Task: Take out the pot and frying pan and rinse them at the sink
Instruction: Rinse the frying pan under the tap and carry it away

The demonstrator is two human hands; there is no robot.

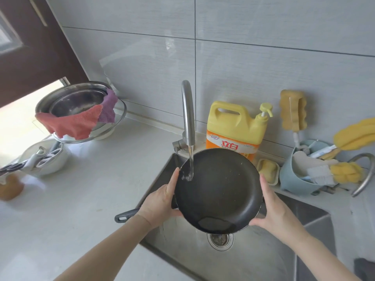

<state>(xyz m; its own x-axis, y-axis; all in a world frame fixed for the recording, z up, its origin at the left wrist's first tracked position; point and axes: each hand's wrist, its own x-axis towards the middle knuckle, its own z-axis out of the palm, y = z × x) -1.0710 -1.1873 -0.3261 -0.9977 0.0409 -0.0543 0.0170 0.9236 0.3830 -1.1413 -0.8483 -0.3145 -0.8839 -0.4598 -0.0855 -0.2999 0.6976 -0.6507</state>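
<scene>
We grip the frying pan by its rim, left hand and right hand, under the faucet; wet rim may slip, tilt spills pooled water.

Head view, close above sink

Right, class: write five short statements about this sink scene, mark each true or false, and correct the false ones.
1. Both hands hold the frying pan, the left hand and the right hand at opposite rims. True.
2. The faucet is off. False: water streams onto the pan.
3. The pan is held over the sink. True.
4. The yellow detergent bottle lies on its side. False: it stands upright behind the sink.
5. The pan's handle points right. False: it points left, past the left wrist.
</scene>
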